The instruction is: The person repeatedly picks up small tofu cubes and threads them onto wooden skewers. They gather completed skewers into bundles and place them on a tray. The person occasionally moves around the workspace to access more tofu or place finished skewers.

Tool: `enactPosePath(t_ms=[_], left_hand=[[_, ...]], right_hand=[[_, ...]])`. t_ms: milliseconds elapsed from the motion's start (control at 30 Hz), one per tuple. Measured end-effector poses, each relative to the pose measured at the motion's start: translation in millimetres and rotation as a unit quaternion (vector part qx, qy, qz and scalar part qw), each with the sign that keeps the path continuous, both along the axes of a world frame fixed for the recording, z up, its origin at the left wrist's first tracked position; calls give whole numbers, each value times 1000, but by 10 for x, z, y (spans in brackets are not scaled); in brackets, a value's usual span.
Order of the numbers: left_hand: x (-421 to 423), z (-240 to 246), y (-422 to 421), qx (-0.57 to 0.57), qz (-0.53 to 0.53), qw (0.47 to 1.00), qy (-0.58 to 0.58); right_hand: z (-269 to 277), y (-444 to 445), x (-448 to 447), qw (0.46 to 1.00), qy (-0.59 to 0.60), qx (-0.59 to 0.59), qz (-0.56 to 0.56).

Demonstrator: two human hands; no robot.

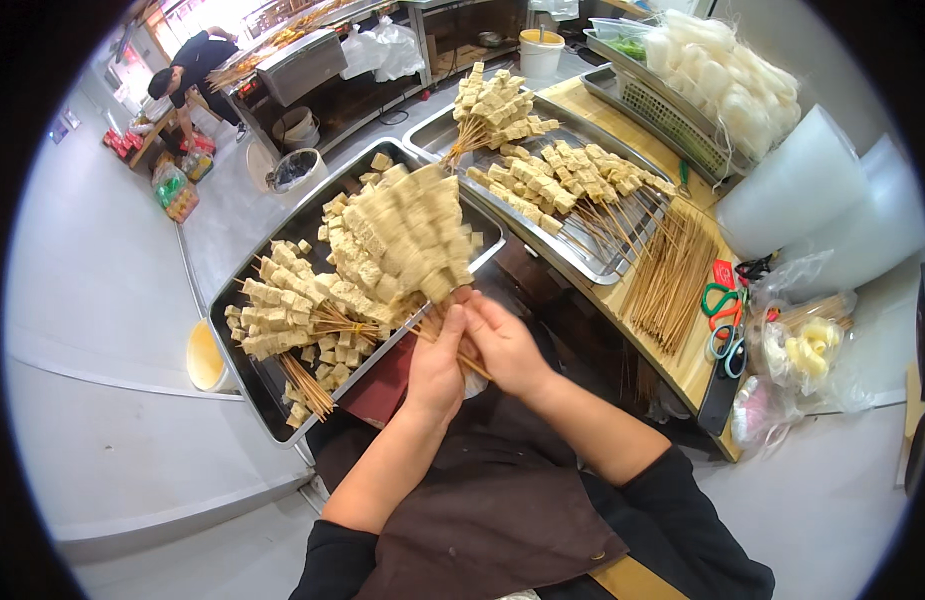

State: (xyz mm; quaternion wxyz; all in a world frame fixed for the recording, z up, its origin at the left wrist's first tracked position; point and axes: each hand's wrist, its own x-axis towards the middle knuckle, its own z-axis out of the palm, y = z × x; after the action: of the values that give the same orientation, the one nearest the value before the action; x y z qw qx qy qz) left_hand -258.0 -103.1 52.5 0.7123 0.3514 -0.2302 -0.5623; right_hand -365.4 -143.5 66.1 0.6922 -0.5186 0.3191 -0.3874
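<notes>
A fanned bundle of skewered pale cubes, perhaps tofu (410, 221), is held up by its bamboo sticks, its upper part blurred. My left hand (438, 360) grips the sticks from the left, and my right hand (503, 341) closes on them beside it. Beneath the bundle, a deep metal tray (263, 420) holds loose cubes and more skewer bundles (282, 311), one tied with a band. To the right, a shallow metal tray (608, 274) carries loaded skewers (537, 184) lying flat and an upright-leaning bundle (492, 105).
Bare bamboo sticks (668, 277), several scissors (721, 322) and plastic bags (807, 352) lie on the wooden table (657, 360) at right. Bundled white noodle-like strands (721, 75) stand behind. A person (196, 71) bends down at the far left, near buckets (297, 169).
</notes>
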Motion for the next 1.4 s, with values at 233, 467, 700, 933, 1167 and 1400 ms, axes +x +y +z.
enactPosePath(t_ms=[233,467,700,933,1167,1400], left_hand=[[182,-21,181,86,-51,995,31],[400,29,201,102,-16,993,54],[367,90,190,104,-17,994,14],[325,91,182,111,-11,994,-12],[253,95,148,115,-22,993,-13],[315,47,166,122,-1,993,12]], right_hand=[[79,-104,-119,936,215,-181,211],[358,-1015,-1087,854,388,-326,-120],[22,-1683,-1355,695,621,-353,-72],[100,-1803,-1329,806,497,-292,-133],[-237,-2163,-919,759,614,-215,-21],[-113,-2275,-1132,846,459,-269,22]])
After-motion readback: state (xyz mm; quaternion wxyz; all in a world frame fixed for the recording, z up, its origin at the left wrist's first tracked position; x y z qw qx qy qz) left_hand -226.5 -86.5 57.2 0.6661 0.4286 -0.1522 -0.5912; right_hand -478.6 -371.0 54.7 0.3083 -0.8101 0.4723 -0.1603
